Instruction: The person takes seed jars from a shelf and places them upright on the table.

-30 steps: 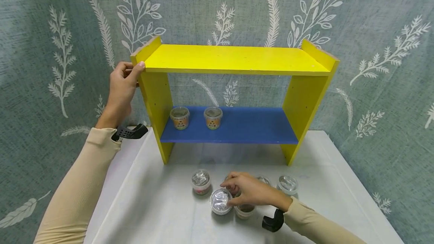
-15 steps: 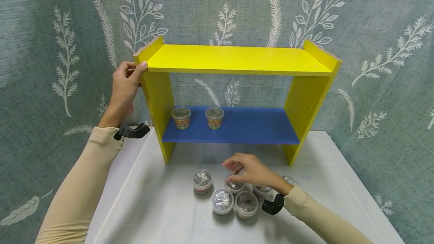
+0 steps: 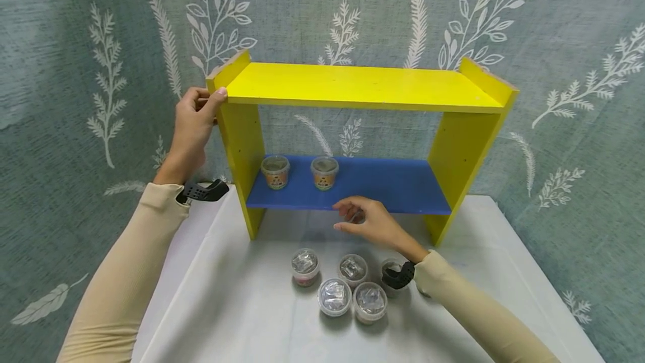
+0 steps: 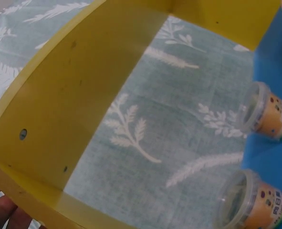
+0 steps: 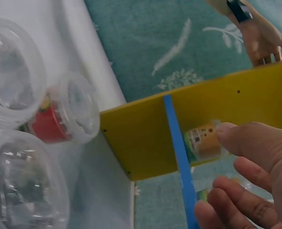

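Observation:
My left hand (image 3: 194, 128) grips the upper left corner of a yellow-and-blue shelf (image 3: 353, 85), thumb on the front edge, most fingers behind the side panel. In the left wrist view, fingertips (image 4: 7, 212) show beside the yellow panel. My right hand (image 3: 368, 220) hovers before the blue board's front edge, thumb and fingers apart and nothing between them. Two small lidded tubs with orange labels, a left one (image 3: 275, 172) and a right one (image 3: 325, 173), stand upright on the blue board (image 3: 388, 184).
Several clear-lidded tubs stand on the white table in front of the shelf, among them a left one (image 3: 304, 266) and a front one (image 3: 335, 297). My right wrist strap and sleeve partly cover those at the right. A patterned green cloth (image 3: 373, 10) hangs behind.
My right hand has risen from among the table tubs towards the blue board, leaving them standing. My left hand keeps its grip on the shelf. The head view has shifted slightly.

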`<state>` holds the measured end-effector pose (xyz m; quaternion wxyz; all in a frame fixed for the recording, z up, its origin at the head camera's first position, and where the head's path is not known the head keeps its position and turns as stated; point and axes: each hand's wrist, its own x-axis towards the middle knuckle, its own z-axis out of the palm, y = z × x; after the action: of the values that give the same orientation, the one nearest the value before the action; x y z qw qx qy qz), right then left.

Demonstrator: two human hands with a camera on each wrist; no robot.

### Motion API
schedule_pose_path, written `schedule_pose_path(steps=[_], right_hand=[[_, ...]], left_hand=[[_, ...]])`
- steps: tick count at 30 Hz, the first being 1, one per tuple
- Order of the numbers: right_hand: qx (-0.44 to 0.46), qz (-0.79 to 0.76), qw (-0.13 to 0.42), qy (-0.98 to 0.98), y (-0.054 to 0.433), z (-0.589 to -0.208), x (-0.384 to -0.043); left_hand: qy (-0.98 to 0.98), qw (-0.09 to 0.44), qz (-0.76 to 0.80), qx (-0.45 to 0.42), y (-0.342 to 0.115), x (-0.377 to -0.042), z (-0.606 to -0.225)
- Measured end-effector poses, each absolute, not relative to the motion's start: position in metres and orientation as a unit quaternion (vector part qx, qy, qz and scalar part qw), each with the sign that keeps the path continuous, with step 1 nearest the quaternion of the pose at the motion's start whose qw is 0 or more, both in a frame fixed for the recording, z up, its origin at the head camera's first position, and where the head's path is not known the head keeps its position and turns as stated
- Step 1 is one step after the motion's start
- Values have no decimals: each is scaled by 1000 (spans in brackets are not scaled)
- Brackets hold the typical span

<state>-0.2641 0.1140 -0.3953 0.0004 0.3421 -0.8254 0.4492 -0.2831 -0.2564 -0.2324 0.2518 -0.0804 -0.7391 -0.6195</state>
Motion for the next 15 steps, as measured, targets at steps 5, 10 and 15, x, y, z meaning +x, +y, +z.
schedule_pose_path(steps=[5,10,15], right_hand=[[325,463,5,-825,110,-390,-273],[306,457,13,-835,107,-385,-281],[293,454,12,-841,105,-380,-289]], left_hand=[[-739,256,-617,-83,-255,-284,-232],[-742,255,-615,-83,-255,-283,-233],[-746,255,-610,-83,-256,-282,-233]])
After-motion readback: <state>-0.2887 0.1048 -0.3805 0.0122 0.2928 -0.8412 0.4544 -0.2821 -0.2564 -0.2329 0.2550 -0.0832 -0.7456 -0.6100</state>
